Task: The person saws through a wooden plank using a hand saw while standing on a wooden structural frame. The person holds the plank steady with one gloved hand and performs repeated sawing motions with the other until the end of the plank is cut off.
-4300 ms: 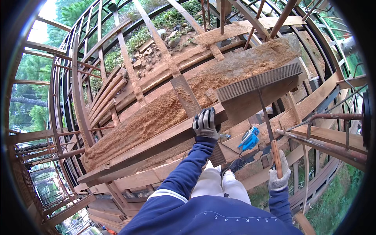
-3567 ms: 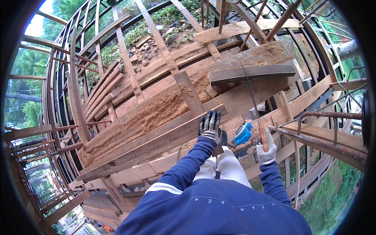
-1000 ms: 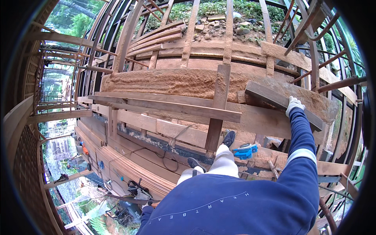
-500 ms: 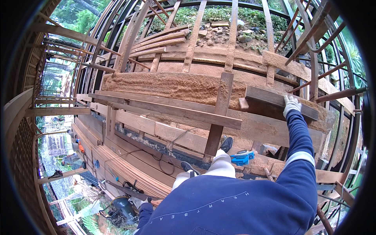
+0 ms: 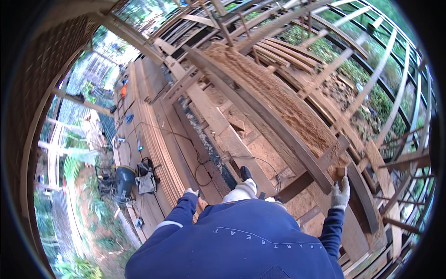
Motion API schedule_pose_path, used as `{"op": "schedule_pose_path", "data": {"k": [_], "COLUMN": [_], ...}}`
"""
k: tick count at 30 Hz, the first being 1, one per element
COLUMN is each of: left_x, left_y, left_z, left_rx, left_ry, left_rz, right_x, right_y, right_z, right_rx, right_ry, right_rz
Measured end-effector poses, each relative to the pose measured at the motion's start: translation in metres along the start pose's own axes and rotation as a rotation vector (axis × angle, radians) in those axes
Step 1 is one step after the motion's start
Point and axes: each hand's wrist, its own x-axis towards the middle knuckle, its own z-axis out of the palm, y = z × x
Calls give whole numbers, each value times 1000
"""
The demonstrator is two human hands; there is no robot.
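left hand: can't tell grip | right hand: likewise, beside board | beam on crosspiece, likely for support

— Where is the camera looking from?
— It's sitting on the person's head, facing downward.
— How near?
— It's hanging close above the blue sweatshirt, farther from left hand and right hand.

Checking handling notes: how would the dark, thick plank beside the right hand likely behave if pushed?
The plank looks stiff, judging by its thickness. It is probably heavy, being solid-looking wood. Nearby sawdust might let it slide easily.
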Motion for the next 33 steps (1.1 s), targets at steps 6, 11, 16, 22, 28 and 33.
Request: {"op": "schedule_pose_path", "data": {"k": [6,11,16,22,28,33], "left_x": [42,79,140,182,167,126], "left_y": [57,101,68,-32,-154,-157], "left_z": [-12,-33,-20,6,56,69], "left_rx": [124,123,33,-289,-301,-407], "left_ry": [-234,-318,-297,-325,-302,-430], "left_rz": [117,216,185,-33,24,-155], "right_x": [-27,-13,17,65,95,125], "right_y": [-151,-195,-230,-291,-348,-415], "right_z": [70,112,179,291,392,456], "right_rx": [-659,-800,-834,-790,-815,-830], "right_ry": [-181,-245,-274,-381,-458,-553], "right_rz": [-104,-52,-159,-310,-474,-544]}}
